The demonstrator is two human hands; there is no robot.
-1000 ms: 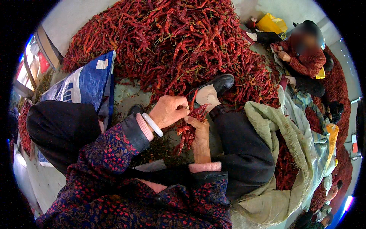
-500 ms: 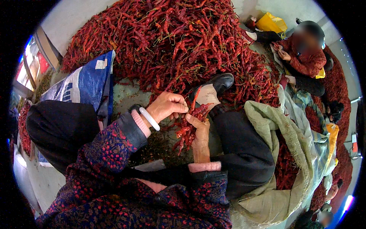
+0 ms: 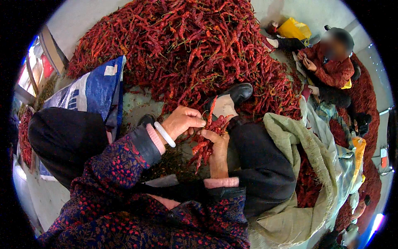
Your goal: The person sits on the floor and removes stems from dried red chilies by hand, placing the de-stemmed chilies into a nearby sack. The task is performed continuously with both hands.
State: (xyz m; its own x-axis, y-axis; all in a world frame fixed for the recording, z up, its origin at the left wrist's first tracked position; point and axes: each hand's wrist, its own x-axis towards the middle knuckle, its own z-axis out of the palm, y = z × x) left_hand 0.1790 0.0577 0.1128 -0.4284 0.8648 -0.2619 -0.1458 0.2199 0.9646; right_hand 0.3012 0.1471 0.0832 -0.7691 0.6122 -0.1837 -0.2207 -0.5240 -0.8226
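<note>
My right hand [image 3: 219,147] is wrapped round a bunch of dried red chilies [image 3: 202,151], the thumb lying across it. One longer chili [image 3: 212,108] sticks up out of the bunch. At the bunch's left edge my left hand [image 3: 182,121] is closed, thumb and forefinger pinched together on what looks like a thin chili stem; the fingertips partly hide it. A white bangle [image 3: 165,134] circles my left wrist. Both hands are above the floor between my legs, in front of a big heap of dried red chilies [image 3: 182,54].
An open woven sack [image 3: 286,224] with chilies inside stands by my right leg. To the left, a blue and white sack [image 3: 93,89] leans near my knee. Stems and bits [image 3: 166,164] litter the floor below my hands. Another person [image 3: 333,66] sits at the far right, near a yellow bag [image 3: 295,29].
My left hand has shifted slightly down, its fingers still pinched beside the bunch. The upright chili stands a little straighter. My right hand keeps its hold, almost unmoved.
</note>
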